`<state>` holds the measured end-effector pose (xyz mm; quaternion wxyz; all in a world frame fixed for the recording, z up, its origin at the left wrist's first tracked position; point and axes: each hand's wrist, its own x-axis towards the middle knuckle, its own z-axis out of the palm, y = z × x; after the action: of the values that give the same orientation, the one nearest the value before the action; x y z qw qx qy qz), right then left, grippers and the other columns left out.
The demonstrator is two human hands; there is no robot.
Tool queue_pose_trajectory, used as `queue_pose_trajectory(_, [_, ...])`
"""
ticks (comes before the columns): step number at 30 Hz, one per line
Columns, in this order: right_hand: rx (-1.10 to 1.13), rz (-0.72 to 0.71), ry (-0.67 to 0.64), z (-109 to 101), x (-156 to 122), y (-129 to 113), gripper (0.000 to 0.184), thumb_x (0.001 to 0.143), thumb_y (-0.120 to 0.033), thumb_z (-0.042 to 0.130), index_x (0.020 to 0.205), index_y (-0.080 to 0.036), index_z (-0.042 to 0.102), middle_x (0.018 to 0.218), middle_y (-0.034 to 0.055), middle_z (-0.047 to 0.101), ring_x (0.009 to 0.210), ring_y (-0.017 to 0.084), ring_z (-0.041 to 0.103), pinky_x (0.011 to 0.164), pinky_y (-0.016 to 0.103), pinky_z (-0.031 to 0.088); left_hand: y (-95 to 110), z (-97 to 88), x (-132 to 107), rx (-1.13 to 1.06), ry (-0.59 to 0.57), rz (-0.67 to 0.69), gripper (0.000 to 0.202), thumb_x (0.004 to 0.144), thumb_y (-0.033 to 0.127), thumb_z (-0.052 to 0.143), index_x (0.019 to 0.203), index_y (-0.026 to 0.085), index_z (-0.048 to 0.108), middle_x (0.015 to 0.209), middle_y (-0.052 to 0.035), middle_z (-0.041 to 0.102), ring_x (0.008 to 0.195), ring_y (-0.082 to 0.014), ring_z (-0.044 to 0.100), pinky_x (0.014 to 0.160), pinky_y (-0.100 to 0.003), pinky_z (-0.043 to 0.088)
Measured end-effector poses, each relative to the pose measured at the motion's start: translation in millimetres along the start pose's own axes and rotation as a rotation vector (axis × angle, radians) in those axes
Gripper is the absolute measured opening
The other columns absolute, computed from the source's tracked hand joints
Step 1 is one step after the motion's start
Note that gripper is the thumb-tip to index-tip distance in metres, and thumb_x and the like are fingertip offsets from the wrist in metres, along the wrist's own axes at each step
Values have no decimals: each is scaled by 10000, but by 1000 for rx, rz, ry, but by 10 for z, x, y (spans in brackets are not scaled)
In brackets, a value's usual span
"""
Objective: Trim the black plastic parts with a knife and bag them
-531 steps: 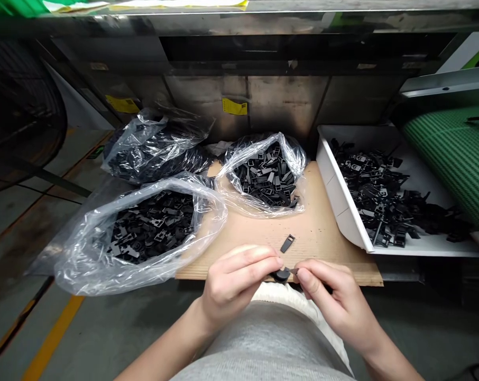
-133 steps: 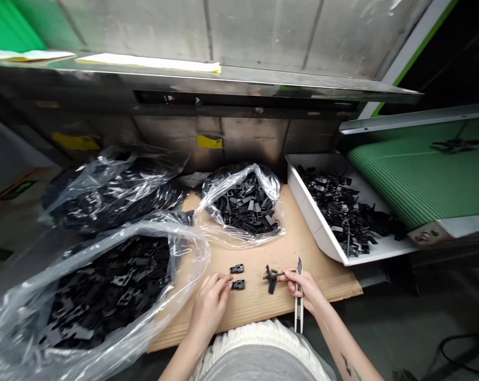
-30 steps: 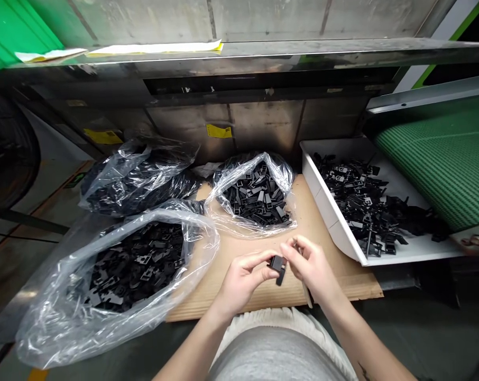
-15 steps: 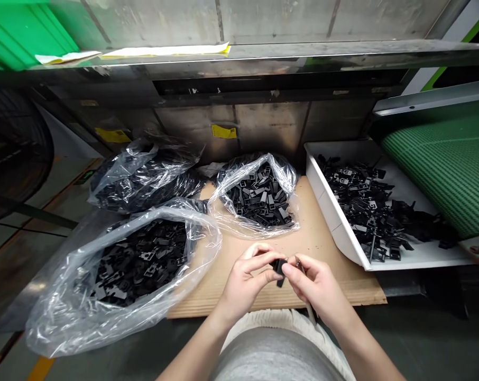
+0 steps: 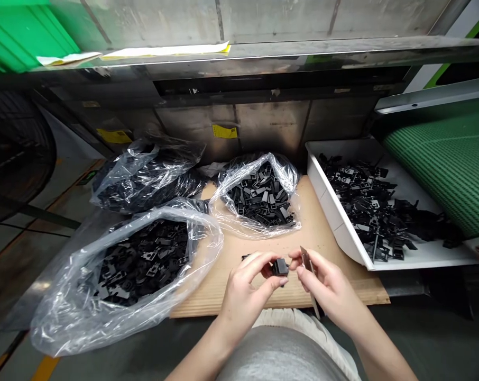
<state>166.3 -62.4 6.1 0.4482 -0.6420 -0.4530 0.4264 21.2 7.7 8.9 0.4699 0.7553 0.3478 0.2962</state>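
Note:
Over the front of the cardboard sheet (image 5: 239, 288), my left hand (image 5: 247, 283) pinches a small black plastic part (image 5: 279, 267) between thumb and fingers. Just right of it, my right hand (image 5: 322, 280) is closed around a thin flat metal blade (image 5: 309, 264), whose lower end sticks out below the palm. A small gap separates the blade from the part. Another dark piece (image 5: 246, 257) shows partly behind my left fingers. Beyond my hands stands a clear plastic bag (image 5: 255, 228) filled with black plastic parts (image 5: 263, 196).
At left lies a larger open bag (image 5: 65, 317) of black pieces, with a dark-filled bag (image 5: 144, 174) behind it. A white tray (image 5: 334, 222) of black parts and runners stands at right, beside a green conveyor belt (image 5: 441, 159). A metal ledge (image 5: 263, 58) crosses the back.
My hands have moved slightly apart. The black part has turned in my left fingers, and the blade in my right hand now stands more plainly in view.

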Motion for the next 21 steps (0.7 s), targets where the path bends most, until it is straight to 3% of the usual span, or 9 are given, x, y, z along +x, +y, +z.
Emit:
queue_pose_trajectory(2, [-181, -137, 32, -15, -84, -3, 248, 852, -216, 387, 1072, -196, 500, 893, 50, 589, 767, 142, 561, 664, 245, 437, 23, -21, -34, 69, -17, 75, 246, 754, 161, 581, 1000, 172, 579, 848, -45, 610, 759, -162, 565, 699, -268, 456])
queue_pose_trajectory(7, [-470, -379, 49, -22, -255, -65, 289, 876, -199, 347, 1117, -191, 505, 736, 40, 564, 651, 152, 550, 562, 256, 420, 80, -78, -91, 188, -9, 267, 252, 800, 93, 497, 1035, 173, 541, 934, -75, 615, 853, -180, 559, 736, -275, 439])
queue_pose_trajectory(13, [-557, -426, 99, 18, -293, -157, 239, 878, -221, 356, 929, -167, 583, 647, 28, 485, 574, 139, 488, 513, 248, 379, 128, -101, -108, 206, 13, 384, 264, 791, 52, 486, 1028, 159, 531, 910, -73, 615, 818, -170, 559, 710, -267, 440])
queue_pose_trajectory(21, [-626, -432, 104, 34, -304, -178, 239, 876, -218, 359, 812, -170, 584, 621, 18, 464, 551, 126, 453, 510, 236, 332, 119, -111, -114, 189, -15, 375, 271, 782, 21, 473, 1013, 145, 541, 924, -77, 610, 854, -171, 549, 737, -268, 435])
